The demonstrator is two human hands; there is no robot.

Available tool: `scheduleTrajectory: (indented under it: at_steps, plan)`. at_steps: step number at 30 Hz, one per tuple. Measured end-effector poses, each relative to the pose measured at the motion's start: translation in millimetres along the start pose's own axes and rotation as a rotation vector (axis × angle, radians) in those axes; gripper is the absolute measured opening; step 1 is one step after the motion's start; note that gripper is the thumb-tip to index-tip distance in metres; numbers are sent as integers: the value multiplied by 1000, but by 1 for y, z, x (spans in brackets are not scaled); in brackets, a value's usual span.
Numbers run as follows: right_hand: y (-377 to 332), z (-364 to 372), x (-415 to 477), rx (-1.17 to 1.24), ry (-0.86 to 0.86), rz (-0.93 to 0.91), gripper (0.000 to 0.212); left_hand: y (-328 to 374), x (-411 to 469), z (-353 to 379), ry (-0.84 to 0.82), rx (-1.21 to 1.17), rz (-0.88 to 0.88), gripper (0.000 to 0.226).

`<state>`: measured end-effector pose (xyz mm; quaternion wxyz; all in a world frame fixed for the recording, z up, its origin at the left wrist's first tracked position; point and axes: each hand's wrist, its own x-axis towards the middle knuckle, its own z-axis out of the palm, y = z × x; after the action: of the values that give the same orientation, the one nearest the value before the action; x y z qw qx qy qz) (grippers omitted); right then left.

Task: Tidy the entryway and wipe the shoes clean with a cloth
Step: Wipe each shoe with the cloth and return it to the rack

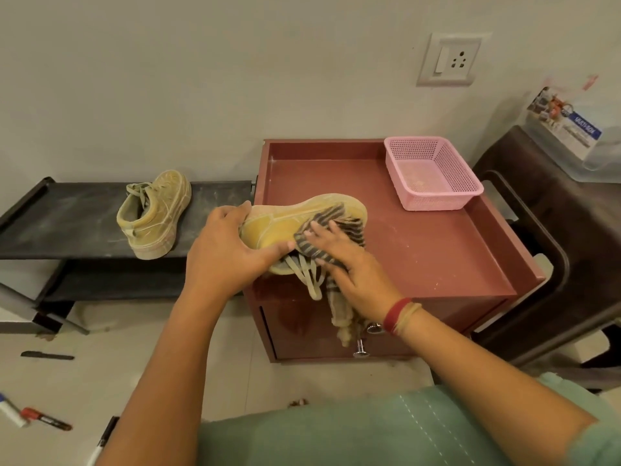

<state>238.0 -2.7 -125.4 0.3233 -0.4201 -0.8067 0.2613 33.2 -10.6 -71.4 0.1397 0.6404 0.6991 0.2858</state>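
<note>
Shoe (285, 223) held by left hand (228, 250); right hand (349, 264) presses cloth (322, 237) on it.

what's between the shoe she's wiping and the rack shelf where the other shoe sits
Nothing visible. The held shoe, gripped by the left hand with the cloth pressed on by the right hand, hangs just right of the rack shelf. The bare stretch right of the other shoe is free.
</note>
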Motion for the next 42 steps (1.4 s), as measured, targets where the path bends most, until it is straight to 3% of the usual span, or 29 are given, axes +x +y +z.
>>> scheduleTrajectory:
  at_steps: [2, 5, 8, 11, 13, 15, 21, 27, 32, 37, 40, 42]
  plan:
    - [12, -11, 9, -25, 83, 121, 42, 1, -1, 1, 4, 2, -7, 99]
    - [15, -30, 23, 244, 409, 336, 34, 0, 0, 1, -1, -1, -13, 101]
    - [16, -46, 29, 347, 622, 341, 28, -3, 0, 1, -11, 8, -8, 108]
    - [7, -44, 31, 353, 438, 213, 27, -4, -1, 1, -8, 21, 11, 110]
    - [3, -29, 30, 151, 293, 115, 31, -5, -1, 2, -7, 28, 17, 111]
    - [3, -17, 26, -13, 248, 19, 40, -5, -2, 2, -7, 32, 29, 112]
    - [-10, -7, 18, -23, 128, -140, 40, -1, -6, 2, -25, 93, 79, 114]
    - [-1, 2, 26, -29, 238, 207, 47, 5, -9, -1, -58, 119, 61, 118]
    - [-26, 9, 19, -42, 83, 34, 43, 5, -14, 0, -20, 155, 148, 111]
    - [-14, -6, 30, -121, 162, 250, 48, 9, -15, 2, -32, 237, 127, 117]
    - [-31, 8, 19, -81, 46, 79, 44, 8, -14, 2, -26, 208, 151, 110]
    - [-27, 2, 21, -161, 41, 81, 45, 8, -14, 2, -36, 215, 153, 113]
